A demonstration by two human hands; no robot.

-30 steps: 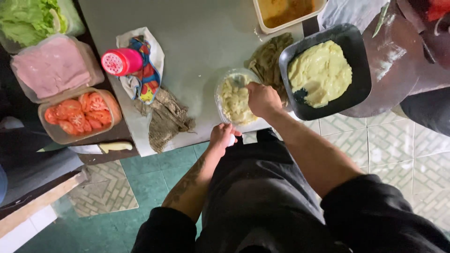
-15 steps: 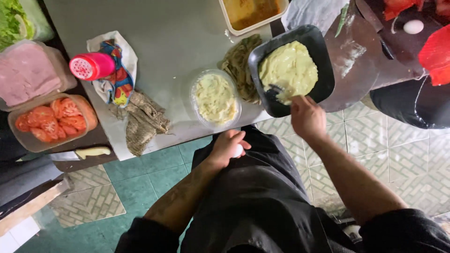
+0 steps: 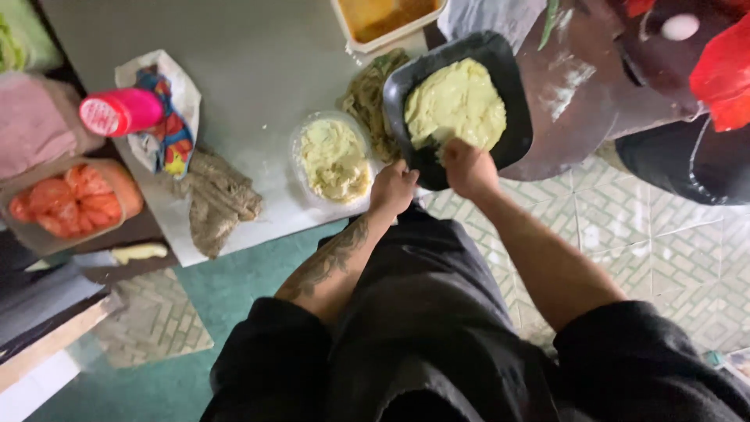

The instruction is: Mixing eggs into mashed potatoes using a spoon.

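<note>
A: Which surface and room are shown?
B: A grey tabletop [image 3: 250, 70] is seen from above, over a floor of green paving [image 3: 226, 289] and pale patterned tiles [image 3: 672, 258]. A second, brown surface [image 3: 578, 86], dusted white in places, adjoins it on the right.

A: What is carried near the front edge?
B: A black tray [image 3: 512, 133] of pale green paste [image 3: 457, 101] is set at the tabletop's front right corner, its near part projecting past the edge. Just left of it a clear round container [image 3: 301, 152] holding the same paste is placed close to the edge. Between them a heap of greenish flat pieces [image 3: 367, 98] is partly covered by the tray.

A: How are the hands placed?
B: The right hand [image 3: 467, 166] is closed over the tray's near rim, at the edge of the paste; what is gripped cannot be told. The left hand [image 3: 393, 186] is curled at the tabletop's edge, touching the tray's corner and just beside the container; whether anything is held cannot be told.

A: What else is shown, and where is open room left?
B: A pink-capped bottle [image 3: 121, 112] lying on a coloured wrapper [image 3: 164, 141], a crumpled brownish cloth [image 3: 215, 199], a tub of tomato slices [image 3: 70, 199] and an orange-filled dish [image 3: 387, 16] are arranged around a bare middle stretch of tabletop.
</note>
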